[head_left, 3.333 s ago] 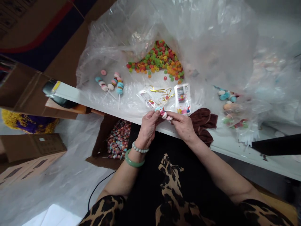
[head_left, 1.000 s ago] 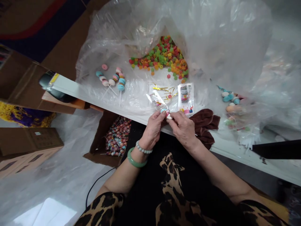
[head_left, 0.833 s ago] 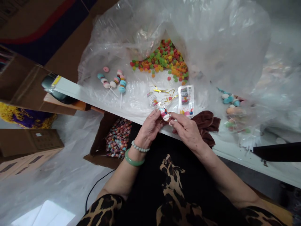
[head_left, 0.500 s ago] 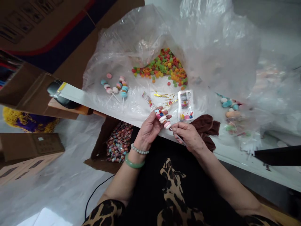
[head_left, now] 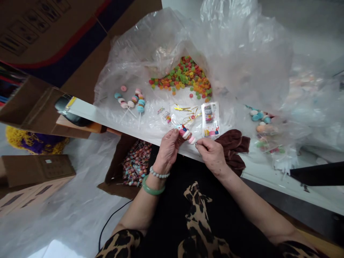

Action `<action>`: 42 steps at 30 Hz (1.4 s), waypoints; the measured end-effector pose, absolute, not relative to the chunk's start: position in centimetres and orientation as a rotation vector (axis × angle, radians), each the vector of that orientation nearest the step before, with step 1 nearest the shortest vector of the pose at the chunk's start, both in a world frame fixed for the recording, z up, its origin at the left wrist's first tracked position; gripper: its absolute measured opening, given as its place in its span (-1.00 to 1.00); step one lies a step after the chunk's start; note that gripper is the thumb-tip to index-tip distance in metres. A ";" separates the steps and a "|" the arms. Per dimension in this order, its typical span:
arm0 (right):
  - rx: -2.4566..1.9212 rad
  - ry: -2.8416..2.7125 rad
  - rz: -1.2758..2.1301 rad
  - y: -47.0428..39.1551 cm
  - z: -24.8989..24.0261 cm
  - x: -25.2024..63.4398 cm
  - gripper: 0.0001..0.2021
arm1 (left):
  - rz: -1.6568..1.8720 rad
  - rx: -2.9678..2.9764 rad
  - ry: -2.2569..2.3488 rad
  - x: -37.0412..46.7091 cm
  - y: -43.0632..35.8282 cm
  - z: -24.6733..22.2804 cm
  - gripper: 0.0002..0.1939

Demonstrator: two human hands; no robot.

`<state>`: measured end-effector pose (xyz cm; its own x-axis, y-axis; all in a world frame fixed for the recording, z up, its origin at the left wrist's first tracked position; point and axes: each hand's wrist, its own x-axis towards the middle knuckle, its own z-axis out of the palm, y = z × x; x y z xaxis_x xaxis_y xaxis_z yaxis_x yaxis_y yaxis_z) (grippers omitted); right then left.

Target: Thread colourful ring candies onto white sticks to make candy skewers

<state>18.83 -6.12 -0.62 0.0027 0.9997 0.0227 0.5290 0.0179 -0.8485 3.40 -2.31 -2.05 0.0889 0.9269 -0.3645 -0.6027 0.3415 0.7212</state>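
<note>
Outlined pictograms (head_left: 36,25) on the big carton (head_left: 80,68); print on the packet (head_left: 210,120) too small to read.

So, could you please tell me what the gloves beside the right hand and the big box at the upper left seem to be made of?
The brown gloves look like soft knit or plush fabric, matte, judging by their limp folds. The big box appears to be cardboard, dull brown with printed red and blue bands.
</note>
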 end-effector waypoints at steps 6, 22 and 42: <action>-1.500 -2.115 0.129 -6.7 -0.9 18.0 -0.78 | 1.198 0.403 0.923 4.1 -2.5 -2.3 -0.65; -1.402 -1.912 0.510 -6.2 -1.4 18.5 -0.85 | 1.216 0.277 0.963 1.4 -1.1 -1.8 -0.72; -1.337 -1.551 1.322 -4.9 -0.4 19.6 -0.90 | 1.025 0.720 1.155 -0.3 -0.9 -1.2 -0.57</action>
<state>19.56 -4.92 -0.37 -0.2318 0.9663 -0.1123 0.2637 -0.0487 -0.9634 -0.32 -0.95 -1.21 0.0694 0.9206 -0.3843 -0.2718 0.3881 0.8806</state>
